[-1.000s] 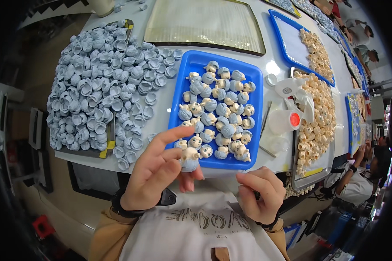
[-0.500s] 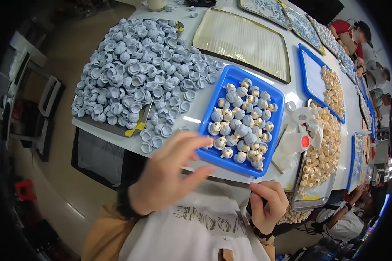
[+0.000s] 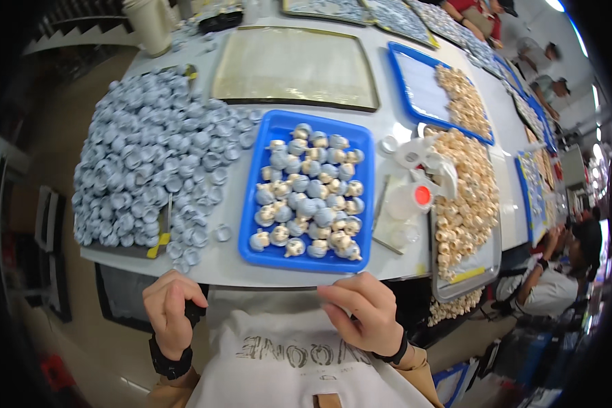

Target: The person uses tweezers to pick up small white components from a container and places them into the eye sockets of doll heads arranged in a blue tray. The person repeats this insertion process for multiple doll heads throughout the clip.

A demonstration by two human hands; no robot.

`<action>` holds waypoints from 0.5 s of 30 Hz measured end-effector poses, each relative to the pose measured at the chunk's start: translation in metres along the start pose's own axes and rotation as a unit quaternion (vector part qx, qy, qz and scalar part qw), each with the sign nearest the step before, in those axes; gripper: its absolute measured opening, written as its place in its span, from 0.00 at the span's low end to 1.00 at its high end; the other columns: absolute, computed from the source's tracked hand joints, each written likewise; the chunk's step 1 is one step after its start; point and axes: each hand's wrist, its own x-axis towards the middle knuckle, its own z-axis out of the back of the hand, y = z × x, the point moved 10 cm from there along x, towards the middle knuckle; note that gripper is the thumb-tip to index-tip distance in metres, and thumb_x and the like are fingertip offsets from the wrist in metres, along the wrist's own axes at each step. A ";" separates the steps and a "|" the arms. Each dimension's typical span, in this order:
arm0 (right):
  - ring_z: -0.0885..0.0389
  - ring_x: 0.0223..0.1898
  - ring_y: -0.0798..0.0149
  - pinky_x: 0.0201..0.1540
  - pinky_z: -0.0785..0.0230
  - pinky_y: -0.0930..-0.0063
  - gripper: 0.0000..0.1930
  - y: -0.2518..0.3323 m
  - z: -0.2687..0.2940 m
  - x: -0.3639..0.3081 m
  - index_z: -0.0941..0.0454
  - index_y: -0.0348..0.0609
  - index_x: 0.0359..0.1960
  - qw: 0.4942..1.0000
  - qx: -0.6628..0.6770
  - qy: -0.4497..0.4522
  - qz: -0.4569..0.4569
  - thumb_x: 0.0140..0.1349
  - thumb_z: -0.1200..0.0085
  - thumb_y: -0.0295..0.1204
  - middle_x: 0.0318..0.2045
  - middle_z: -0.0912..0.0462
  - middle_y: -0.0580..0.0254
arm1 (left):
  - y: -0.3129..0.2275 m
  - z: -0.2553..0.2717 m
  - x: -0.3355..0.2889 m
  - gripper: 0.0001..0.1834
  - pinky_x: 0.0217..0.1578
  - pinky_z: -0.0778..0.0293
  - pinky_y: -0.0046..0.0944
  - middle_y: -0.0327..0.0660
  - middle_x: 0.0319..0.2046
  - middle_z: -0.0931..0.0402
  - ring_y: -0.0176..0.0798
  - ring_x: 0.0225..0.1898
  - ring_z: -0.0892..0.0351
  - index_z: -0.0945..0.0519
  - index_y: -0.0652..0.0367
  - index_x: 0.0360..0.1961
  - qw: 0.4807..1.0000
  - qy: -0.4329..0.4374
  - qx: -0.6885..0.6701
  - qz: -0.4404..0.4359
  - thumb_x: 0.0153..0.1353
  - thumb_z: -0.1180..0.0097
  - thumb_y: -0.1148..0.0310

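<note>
My left hand (image 3: pixel 172 309) is drawn back at the near table edge, its fingers curled in, with no object visible in them. A small dark thing (image 3: pixel 194 313) shows beside its fingers; I cannot tell what it is. My right hand (image 3: pixel 364 313) hangs just off the near edge below the blue tray (image 3: pixel 247 234), fingers bent and thumb close to them, nothing seen between. In the tray lie several small cream doll heads (image 3: pixel 294 247) with light blue cap-like pieces on them. A large heap of loose blue hollow caps (image 3: pixel 136 163) covers the left side.
Right of the tray are a white bottle with a red cap (image 3: pixel 415 198) and a metal tray (image 3: pixel 449 292) heaped with cream heads (image 3: pixel 466 204). A shallow pale tray (image 3: pixel 296 68) lies behind. A second blue tray (image 3: pixel 415 115) is farther right. Other people (image 3: pixel 537 279) sit beyond.
My left hand has left the blue tray's near left corner and come back to the table edge, its fingers curling. My right hand keeps its bent pose. The view has shifted.
</note>
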 end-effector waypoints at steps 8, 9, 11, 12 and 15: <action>0.27 0.19 0.59 0.22 0.35 0.71 0.20 -0.051 0.026 -0.027 0.30 0.33 0.48 0.971 -0.128 -0.028 -0.199 0.53 0.43 0.23 0.22 0.25 0.57 | 0.011 -0.025 0.004 0.15 0.19 0.45 0.30 0.39 0.13 0.37 0.31 0.15 0.40 0.36 0.63 0.13 0.998 0.030 -0.054 0.030 0.54 0.57 0.69; 0.27 0.19 0.59 0.22 0.35 0.71 0.20 -0.057 0.022 -0.028 0.30 0.33 0.49 0.967 -0.138 -0.022 -0.212 0.53 0.43 0.23 0.22 0.25 0.56 | 0.013 -0.028 0.005 0.14 0.20 0.44 0.31 0.40 0.14 0.36 0.32 0.17 0.39 0.35 0.63 0.13 0.997 0.043 -0.057 0.030 0.55 0.57 0.70; 0.25 0.21 0.55 0.22 0.33 0.68 0.19 -0.064 0.017 -0.026 0.32 0.32 0.49 0.965 -0.151 -0.017 -0.215 0.56 0.45 0.26 0.23 0.24 0.53 | 0.012 -0.036 0.008 0.13 0.24 0.40 0.32 0.42 0.19 0.33 0.34 0.21 0.36 0.33 0.64 0.15 0.997 0.057 -0.039 0.030 0.55 0.57 0.70; 0.24 0.21 0.54 0.23 0.33 0.67 0.19 -0.067 0.017 -0.025 0.31 0.32 0.49 0.966 -0.152 -0.026 -0.210 0.56 0.45 0.25 0.24 0.24 0.52 | 0.008 -0.044 0.014 0.13 0.27 0.37 0.33 0.44 0.22 0.31 0.36 0.24 0.33 0.32 0.64 0.17 0.998 0.059 -0.018 0.030 0.56 0.57 0.71; 0.24 0.21 0.55 0.23 0.33 0.68 0.17 -0.072 0.016 -0.023 0.30 0.33 0.48 0.967 -0.147 -0.047 -0.201 0.57 0.47 0.24 0.24 0.23 0.51 | -0.012 -0.068 0.026 0.11 0.40 0.33 0.37 0.48 0.32 0.28 0.43 0.37 0.28 0.29 0.64 0.20 0.996 0.081 0.027 -0.014 0.57 0.56 0.71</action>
